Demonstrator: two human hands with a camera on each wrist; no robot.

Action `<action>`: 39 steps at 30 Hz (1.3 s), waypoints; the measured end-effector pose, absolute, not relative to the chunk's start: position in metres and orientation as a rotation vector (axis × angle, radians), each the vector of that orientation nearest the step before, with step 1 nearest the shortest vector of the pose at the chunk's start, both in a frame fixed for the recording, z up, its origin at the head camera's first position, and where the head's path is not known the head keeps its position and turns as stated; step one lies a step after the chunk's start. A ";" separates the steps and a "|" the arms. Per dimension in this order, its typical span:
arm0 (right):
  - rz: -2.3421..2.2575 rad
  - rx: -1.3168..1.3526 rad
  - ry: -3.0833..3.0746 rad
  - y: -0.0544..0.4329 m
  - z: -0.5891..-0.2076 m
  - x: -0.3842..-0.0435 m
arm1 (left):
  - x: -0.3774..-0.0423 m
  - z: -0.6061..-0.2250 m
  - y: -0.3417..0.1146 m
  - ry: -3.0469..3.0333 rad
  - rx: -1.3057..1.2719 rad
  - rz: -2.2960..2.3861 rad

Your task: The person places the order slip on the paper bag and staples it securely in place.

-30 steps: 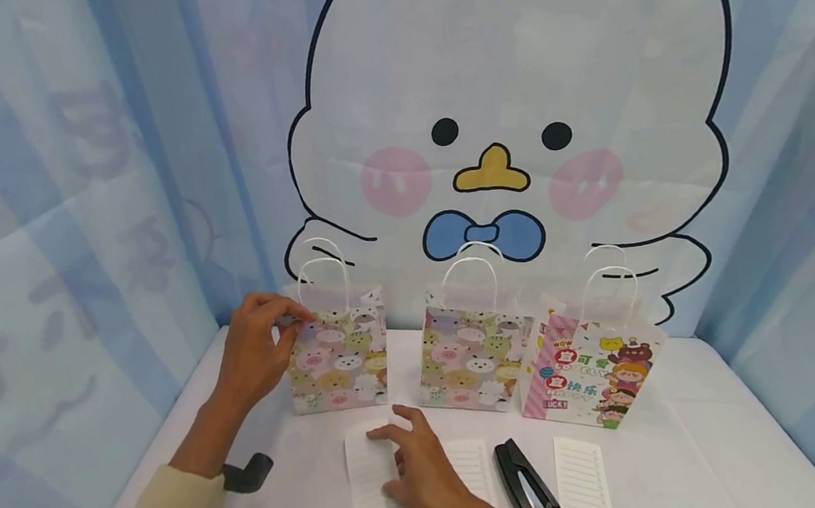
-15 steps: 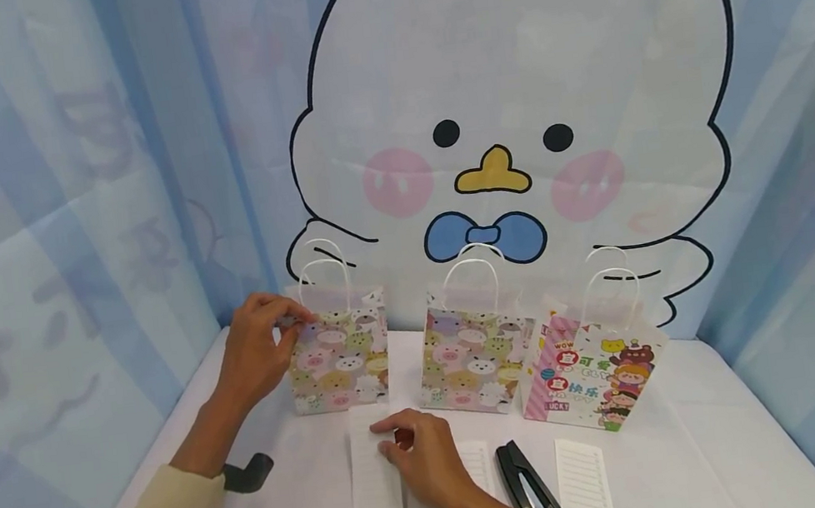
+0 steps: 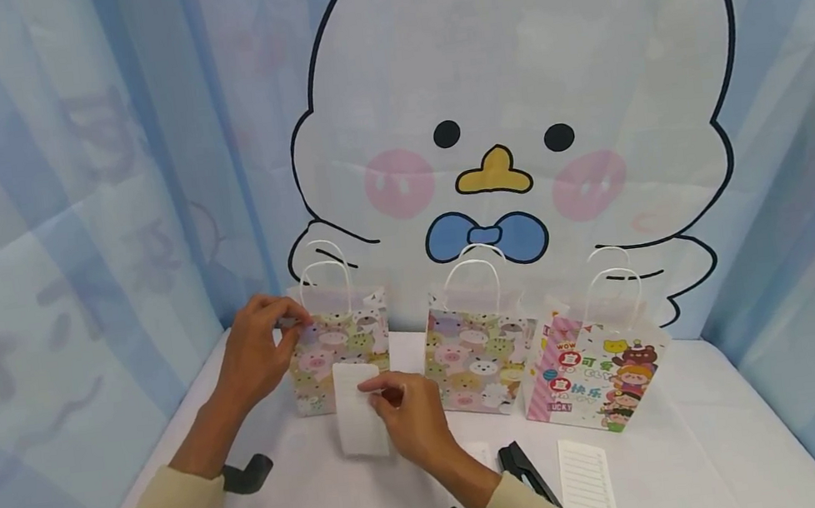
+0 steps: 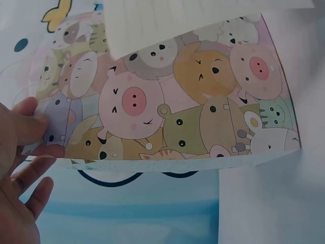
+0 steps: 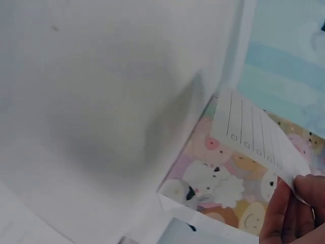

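Observation:
My left hand (image 3: pixel 255 347) pinches the upper left edge of a paper gift bag (image 3: pixel 339 350) printed with animal faces, which stands upright at the left of the table. In the left wrist view, thumb and fingers grip the rim of this gift bag (image 4: pixel 177 101). A narrow paper slip (image 3: pixel 362 427) is pinched by its right side between the thumb and fingers of my right hand (image 3: pixel 414 417). It is raised in front of the bag's lower part and overlaps it. In the right wrist view, the paper slip (image 5: pixel 249 129) curves and shows ruled lines with small checkbox squares.
A second animal-print bag (image 3: pixel 475 355) and a pink and white bag (image 3: pixel 594 371) stand to the right. A black stapler (image 3: pixel 526 471) lies near the front, partly behind my right forearm, with another lined slip (image 3: pixel 586 481) beside it. A curtain hangs behind the table.
My right hand has picked the slip up off the table and moved it forward and up to the left bag. The left hand keeps its place on the bag's edge.

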State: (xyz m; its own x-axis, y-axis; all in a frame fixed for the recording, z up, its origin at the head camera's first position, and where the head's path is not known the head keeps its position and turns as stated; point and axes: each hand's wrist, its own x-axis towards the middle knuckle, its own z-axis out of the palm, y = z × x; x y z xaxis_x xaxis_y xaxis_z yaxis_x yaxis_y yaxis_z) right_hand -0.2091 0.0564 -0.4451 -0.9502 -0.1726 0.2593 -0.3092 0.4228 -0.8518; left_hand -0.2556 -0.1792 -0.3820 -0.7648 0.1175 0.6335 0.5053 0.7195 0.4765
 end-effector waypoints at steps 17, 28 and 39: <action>1.574 0.414 -2.528 0.032 -0.413 -0.237 | -0.254 -0.380 -0.182 -2.407 -0.486 -0.871; 1.548 0.447 -2.521 0.021 -0.406 -0.246 | -0.253 -0.380 -0.183 -2.401 -0.486 -0.840; 1.580 0.458 -2.491 0.014 -0.398 -0.246 | -0.253 -0.380 -0.183 -2.412 -0.468 -0.848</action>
State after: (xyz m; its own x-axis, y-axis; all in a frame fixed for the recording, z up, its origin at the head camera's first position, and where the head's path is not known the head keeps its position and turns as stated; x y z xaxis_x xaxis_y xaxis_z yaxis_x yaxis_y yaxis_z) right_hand -0.2464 0.0139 -0.3977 -0.9410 -0.1719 0.2914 -0.3368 0.3961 -0.8542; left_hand -0.2533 -0.1834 -0.3804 -0.7963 0.1417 0.5881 0.4786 0.7422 0.4692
